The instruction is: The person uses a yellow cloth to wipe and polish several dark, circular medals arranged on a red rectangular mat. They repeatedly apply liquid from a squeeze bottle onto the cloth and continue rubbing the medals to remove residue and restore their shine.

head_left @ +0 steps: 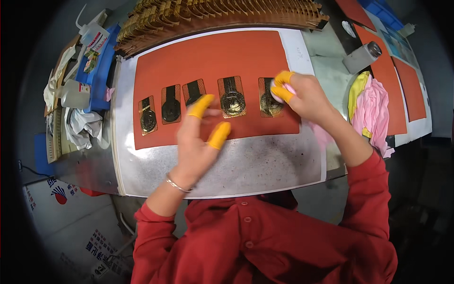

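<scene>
Several small gold-and-black metal plates with round medallions lie in a row on an orange-red sheet (208,52). My right hand (307,97), with yellow finger cots, is closed on a pink cloth (282,93) and presses it against the rightmost plate (267,105), partly covering it. The cloth's loose end trails below the wrist, blurred. My left hand (195,139) hovers with thumb and forefinger apart, both in yellow cots, and holds nothing. It is nearest the middle plate (194,90), whose lower part it hides. Another plate (231,97) sits between my hands.
A long rack of stacked gold-brown pieces (217,19) spans the back. On the left are a blue tray (101,90), a squeeze bottle (94,38) and a crumpled rag (82,125). A capped bottle (362,57) and pink cloths (371,104) lie at right.
</scene>
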The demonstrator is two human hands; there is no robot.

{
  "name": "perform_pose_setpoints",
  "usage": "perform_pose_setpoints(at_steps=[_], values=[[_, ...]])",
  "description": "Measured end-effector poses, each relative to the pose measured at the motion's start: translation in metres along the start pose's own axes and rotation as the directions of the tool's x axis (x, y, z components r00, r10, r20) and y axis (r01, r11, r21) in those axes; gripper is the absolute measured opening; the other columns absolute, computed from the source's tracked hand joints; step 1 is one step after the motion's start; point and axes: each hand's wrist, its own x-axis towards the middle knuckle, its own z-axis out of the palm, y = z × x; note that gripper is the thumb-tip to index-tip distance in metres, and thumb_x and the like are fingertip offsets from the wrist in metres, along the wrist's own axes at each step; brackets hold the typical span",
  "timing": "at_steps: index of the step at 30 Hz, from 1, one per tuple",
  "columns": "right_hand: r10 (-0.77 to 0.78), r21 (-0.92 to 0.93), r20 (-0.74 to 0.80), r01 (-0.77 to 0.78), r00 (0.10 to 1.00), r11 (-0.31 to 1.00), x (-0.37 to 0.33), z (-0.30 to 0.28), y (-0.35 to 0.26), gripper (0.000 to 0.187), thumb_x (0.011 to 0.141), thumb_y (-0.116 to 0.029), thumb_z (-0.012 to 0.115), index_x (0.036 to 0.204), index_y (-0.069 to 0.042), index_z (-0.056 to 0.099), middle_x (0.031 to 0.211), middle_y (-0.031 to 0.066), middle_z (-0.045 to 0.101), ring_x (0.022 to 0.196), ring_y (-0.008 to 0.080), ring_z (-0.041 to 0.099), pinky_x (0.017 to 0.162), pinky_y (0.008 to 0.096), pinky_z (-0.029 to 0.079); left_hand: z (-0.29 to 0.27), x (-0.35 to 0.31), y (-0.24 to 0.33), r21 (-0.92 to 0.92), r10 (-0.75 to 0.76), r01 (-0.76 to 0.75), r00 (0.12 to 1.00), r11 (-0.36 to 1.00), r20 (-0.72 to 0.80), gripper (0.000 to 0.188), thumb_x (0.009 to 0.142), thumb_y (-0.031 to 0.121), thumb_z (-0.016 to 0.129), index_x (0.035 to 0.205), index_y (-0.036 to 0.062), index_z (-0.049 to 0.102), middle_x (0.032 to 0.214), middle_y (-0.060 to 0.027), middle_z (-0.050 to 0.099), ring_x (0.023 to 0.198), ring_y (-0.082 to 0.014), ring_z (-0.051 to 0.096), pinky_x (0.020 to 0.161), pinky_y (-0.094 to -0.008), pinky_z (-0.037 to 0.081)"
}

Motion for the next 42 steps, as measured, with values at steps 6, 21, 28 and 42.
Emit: perform_pose_setpoints(at_steps=[6, 21, 28, 42], values=[[-0.160, -0.387, 0.243, 0.247, 0.957, 0.888, 0.034, 0.017, 0.015, 0.014, 0.079, -0.018, 0.061, 0.077, -0.004, 0.060, 0.073, 0.0142, 0.062, 0.066, 0.0336, 0.060, 0.059, 0.0432, 0.048, -0.107, -0.017, -0.032, 0.335, -0.002, 0.060, 0.986, 0.940, -0.169, 0.037, 0.085, 0.006, 0.061, 0.120, -0.0024, 0.052, 0.119, -0.0142, 0.055, 0.110, -0.0265, 0.053, 0.096, -0.0341, 0.039], [-0.397, -0.209, 0.473, 0.538, 0.786, 0.817, 0.004, 0.015, 0.012, 0.010, 0.077, -0.016, 0.065, 0.080, -0.008, 0.060, 0.069, 0.0080, 0.057, 0.066, 0.0285, 0.058, 0.056, 0.0372, 0.047, -0.164, -0.051, -0.085, 0.532, -0.127, 0.226, 0.968, 0.816, -0.216, 0.033, 0.091, 0.011, 0.055, 0.121, -0.0029, 0.050, 0.127, -0.0159, 0.048, 0.117, -0.0285, 0.048, 0.100, -0.0347, 0.037], [-0.382, -0.256, 0.361, 0.484, 0.851, 0.837, 0.003, 0.010, 0.036, 0.011, 0.075, -0.018, 0.061, 0.077, -0.008, 0.060, 0.070, 0.0100, 0.058, 0.067, 0.0300, 0.059, 0.060, 0.0415, 0.047, -0.167, -0.055, -0.083, 0.588, -0.106, 0.186, 0.980, 0.787, -0.169, 0.033, 0.091, 0.011, 0.055, 0.121, -0.0030, 0.050, 0.126, -0.0161, 0.049, 0.116, -0.0284, 0.048, 0.099, -0.0346, 0.038], [-0.351, -0.301, 0.296, 0.436, 0.888, 0.848, 0.000, -0.005, 0.047, 0.014, 0.076, -0.020, 0.066, 0.077, -0.007, 0.061, 0.070, 0.0113, 0.059, 0.063, 0.0323, 0.058, 0.057, 0.0418, 0.047, -0.155, -0.045, -0.073, 0.600, -0.120, 0.198, 0.979, 0.775, -0.168, 0.031, 0.091, 0.007, 0.053, 0.120, -0.0035, 0.051, 0.123, -0.0159, 0.051, 0.113, -0.0291, 0.050, 0.096, -0.0342, 0.040]])
